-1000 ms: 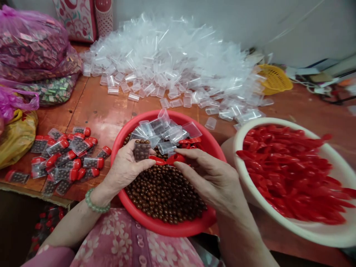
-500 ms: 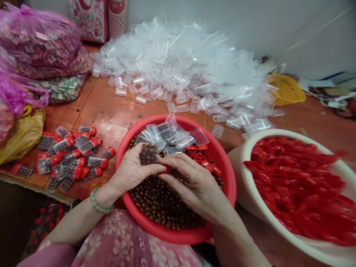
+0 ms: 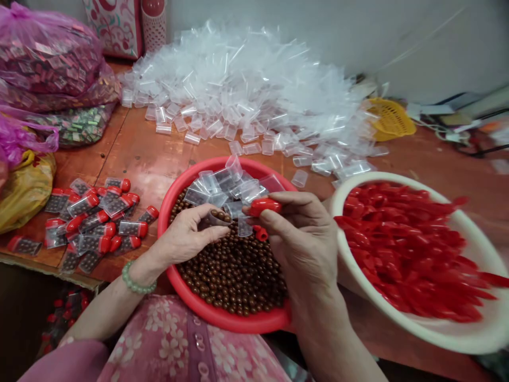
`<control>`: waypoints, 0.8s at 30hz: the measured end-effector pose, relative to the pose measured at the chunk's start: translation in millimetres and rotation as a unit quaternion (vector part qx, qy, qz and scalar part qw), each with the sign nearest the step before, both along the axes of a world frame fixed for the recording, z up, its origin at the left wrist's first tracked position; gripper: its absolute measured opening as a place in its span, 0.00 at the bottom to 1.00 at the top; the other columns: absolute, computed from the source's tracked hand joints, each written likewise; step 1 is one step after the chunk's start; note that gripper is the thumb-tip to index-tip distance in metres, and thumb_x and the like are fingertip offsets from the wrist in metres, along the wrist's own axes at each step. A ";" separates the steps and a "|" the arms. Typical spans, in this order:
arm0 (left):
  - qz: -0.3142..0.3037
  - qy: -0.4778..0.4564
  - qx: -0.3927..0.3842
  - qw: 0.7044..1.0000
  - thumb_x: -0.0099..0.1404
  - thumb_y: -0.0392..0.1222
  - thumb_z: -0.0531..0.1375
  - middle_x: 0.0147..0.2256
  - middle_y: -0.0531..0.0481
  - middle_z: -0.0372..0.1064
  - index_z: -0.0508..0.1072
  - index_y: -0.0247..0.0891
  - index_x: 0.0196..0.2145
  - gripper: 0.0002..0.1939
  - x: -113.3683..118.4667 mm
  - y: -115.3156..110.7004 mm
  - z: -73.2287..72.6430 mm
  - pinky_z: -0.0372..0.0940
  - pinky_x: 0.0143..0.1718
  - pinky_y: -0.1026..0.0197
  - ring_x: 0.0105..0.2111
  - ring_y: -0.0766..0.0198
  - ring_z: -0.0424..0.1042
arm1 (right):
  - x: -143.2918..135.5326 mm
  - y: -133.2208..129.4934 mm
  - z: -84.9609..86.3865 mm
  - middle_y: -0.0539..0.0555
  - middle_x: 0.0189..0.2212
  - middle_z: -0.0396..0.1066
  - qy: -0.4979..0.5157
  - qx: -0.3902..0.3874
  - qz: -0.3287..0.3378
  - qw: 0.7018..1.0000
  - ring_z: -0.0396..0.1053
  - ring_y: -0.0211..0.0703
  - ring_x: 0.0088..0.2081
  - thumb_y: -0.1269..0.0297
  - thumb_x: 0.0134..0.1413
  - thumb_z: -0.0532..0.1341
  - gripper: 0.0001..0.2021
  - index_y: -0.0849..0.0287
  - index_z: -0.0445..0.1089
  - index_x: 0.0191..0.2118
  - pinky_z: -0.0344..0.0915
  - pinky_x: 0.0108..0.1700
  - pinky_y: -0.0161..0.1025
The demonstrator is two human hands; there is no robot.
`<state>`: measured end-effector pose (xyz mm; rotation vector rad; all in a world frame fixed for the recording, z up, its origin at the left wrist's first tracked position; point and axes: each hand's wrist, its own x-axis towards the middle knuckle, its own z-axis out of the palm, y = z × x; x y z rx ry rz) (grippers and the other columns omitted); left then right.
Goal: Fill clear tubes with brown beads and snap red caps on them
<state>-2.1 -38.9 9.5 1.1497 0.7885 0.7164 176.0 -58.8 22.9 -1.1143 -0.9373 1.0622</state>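
My left hand is closed round a small clear plastic container filled with brown balls, its open mouth facing right. Between the thumb and fingers of my right hand is a glossy red cap, a short way to the right of that container. Both hands are over a red basin holding many loose brown balls. Empty clear containers lie on the balls at its far side. Another red cap shows below my right hand's fingers.
A cream tub of red caps stands at right. Behind is a big heap of clear containers. Filled, capped containers lie at left near pink bags. A yellow basket sits at the back right.
My right hand has moved up and right and now holds a red cap. The container in my left hand has tipped from upright toward the right. The view has shifted slightly.
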 end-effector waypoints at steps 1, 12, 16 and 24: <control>-0.007 0.008 0.006 1.000 0.61 0.40 0.62 0.31 0.53 0.68 0.71 0.35 0.38 0.08 0.0 0.4 -0.2 0.62 0.36 0.64 0.31 0.69 0.66 | -0.3 0.1 -0.9 0.46 0.30 0.79 -0.009 0.000 -0.001 1.000 0.77 0.37 0.32 0.70 0.43 0.72 0.12 0.51 0.76 0.36 0.75 0.36 0.33; -0.018 0.051 0.073 0.996 0.63 0.39 0.60 0.35 0.51 0.70 0.71 0.35 0.42 0.09 -1.2 3.3 -4.2 0.62 0.40 0.62 0.35 0.65 0.67 | -11.3 4.3 0.5 0.46 0.31 0.79 -0.069 0.025 0.043 0.996 0.77 0.37 0.33 0.73 0.45 0.71 0.10 0.52 0.78 0.35 0.75 0.39 0.34; -0.022 0.048 0.070 0.996 0.64 0.40 0.59 0.36 0.50 0.71 0.72 0.36 0.44 0.11 -2.0 4.3 -6.4 0.63 0.41 0.61 0.36 0.64 0.68 | -14.1 3.6 -2.8 0.46 0.33 0.79 -0.096 0.029 0.025 0.995 0.77 0.36 0.35 0.73 0.46 0.70 0.11 0.52 0.77 0.36 0.74 0.41 0.35; -0.038 0.012 0.070 0.997 0.63 0.36 0.59 0.43 0.49 0.73 0.72 0.36 0.47 0.14 -1.4 5.1 -7.0 0.61 0.53 0.56 0.45 0.60 0.70 | -16.8 4.0 -4.2 0.47 0.33 0.78 -0.208 0.087 0.044 0.973 0.75 0.39 0.36 0.73 0.49 0.68 0.10 0.51 0.76 0.37 0.73 0.42 0.39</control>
